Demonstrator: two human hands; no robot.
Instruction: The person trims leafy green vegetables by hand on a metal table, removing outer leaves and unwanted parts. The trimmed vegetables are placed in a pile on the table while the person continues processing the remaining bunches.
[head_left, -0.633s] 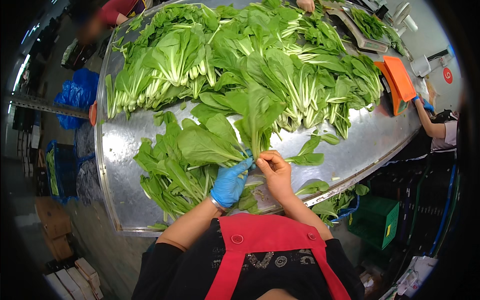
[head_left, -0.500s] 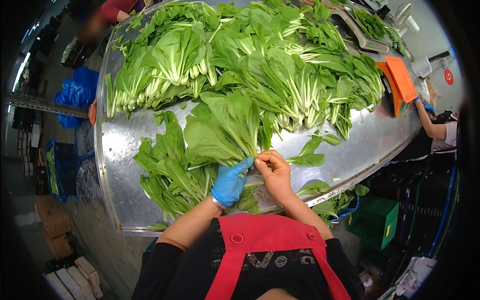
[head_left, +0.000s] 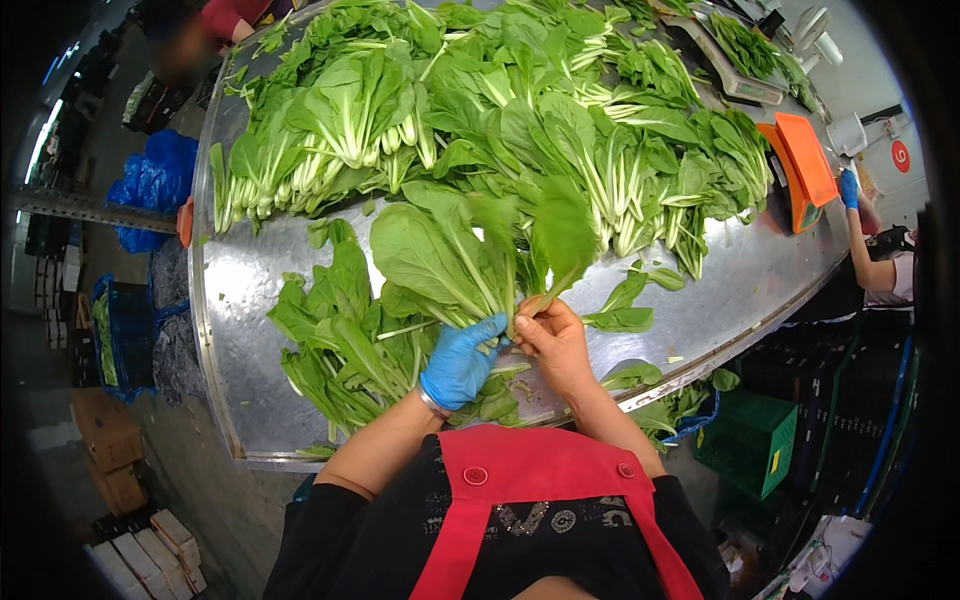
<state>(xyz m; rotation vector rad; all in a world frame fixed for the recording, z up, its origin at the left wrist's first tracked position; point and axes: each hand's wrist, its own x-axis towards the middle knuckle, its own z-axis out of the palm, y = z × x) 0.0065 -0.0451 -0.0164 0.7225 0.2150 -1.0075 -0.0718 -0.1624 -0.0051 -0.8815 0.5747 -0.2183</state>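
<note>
Left hand (head_left: 460, 366), gloved in blue, is closed around the bottom of a bunch of leafy greens (head_left: 422, 252), with the leaf tops fanned out ahead. Bare right hand (head_left: 556, 346), just beside it, pinches one leaf (head_left: 563, 235) by its stem, and that leaf looks blurry. Both hands are over the near side of the shiny metal table (head_left: 243, 350). Loose greens (head_left: 345, 345) lie just left of the left hand, a big heap of greens (head_left: 490, 120) lies farther back, and an orange tray (head_left: 805, 157) is to the right of that heap
</note>
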